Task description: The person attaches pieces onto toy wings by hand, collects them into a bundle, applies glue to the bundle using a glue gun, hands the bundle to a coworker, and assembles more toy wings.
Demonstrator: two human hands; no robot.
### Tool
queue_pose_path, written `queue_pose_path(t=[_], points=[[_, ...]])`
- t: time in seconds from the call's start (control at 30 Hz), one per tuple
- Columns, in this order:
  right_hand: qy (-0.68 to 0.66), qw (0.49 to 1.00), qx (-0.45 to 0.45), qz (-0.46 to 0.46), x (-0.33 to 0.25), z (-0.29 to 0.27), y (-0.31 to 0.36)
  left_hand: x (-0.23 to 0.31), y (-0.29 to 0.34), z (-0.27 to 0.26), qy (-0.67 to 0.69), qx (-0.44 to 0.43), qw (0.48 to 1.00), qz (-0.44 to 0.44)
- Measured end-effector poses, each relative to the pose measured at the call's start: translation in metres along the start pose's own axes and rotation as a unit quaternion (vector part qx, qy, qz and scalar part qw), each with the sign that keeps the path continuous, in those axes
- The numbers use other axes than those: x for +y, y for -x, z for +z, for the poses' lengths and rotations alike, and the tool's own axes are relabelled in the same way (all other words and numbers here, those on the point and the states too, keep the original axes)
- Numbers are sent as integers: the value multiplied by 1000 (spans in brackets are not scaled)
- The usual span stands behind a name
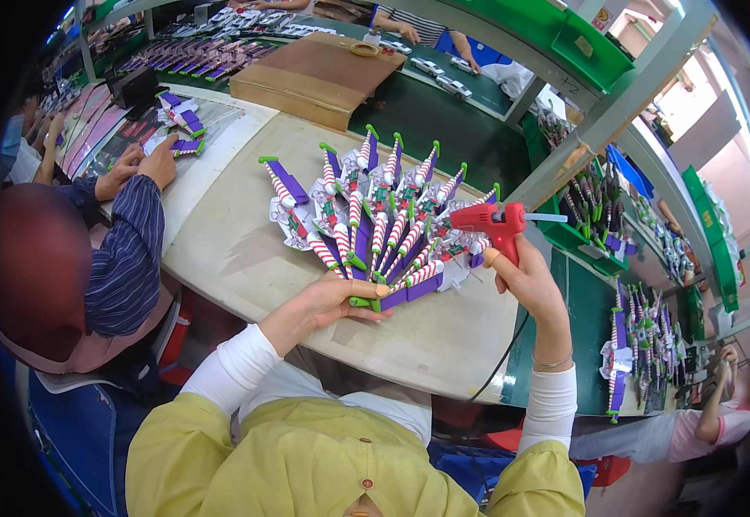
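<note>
L hand [336, 299] is clamped on the near end of a striped-&-purple toy piece [414, 291] at the table's front, its long axis running R & slightly away. R hand [526, 280], well apart from L, grips a red glue gun [489, 221] up-R of the piece, nozzle pointing L over the toy pile [384, 189].

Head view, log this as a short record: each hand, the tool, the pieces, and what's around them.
Left hand: holds a purple-and-striped piece near its green end
Right hand: grips a red glue gun
Glue gun: pale stick protruding from its back
Other pieces: red-and-white stripes, purple panels, green tips; fanned out on the table
Far side: brown cardboard box
Left side: co-worker's hands at similar pieces
</note>
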State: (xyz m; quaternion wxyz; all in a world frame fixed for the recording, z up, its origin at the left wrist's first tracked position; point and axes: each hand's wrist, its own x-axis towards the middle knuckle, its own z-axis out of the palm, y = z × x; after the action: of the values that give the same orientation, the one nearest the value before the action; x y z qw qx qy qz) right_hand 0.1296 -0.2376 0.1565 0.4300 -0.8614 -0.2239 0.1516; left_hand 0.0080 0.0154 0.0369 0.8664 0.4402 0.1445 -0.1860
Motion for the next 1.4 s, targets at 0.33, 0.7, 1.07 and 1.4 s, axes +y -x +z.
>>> queue_pose_path(t=[0.33, 0.7, 1.07, 1.4], points=[[-92, 995, 47, -1, 13, -6, -12, 3, 3, 3, 2, 0, 1000, 2], [-38, 997, 74, 1, 27, 2, -21, 2, 1, 2, -4, -3, 1000, 0], [142, 976, 119, -118, 18, 12, -8, 1, -1, -1, 2, -6, 1000, -3], [-51, 997, -27, -41, -4, 19, -11, 1, 0, 2, 2, -2, 1000, -1]])
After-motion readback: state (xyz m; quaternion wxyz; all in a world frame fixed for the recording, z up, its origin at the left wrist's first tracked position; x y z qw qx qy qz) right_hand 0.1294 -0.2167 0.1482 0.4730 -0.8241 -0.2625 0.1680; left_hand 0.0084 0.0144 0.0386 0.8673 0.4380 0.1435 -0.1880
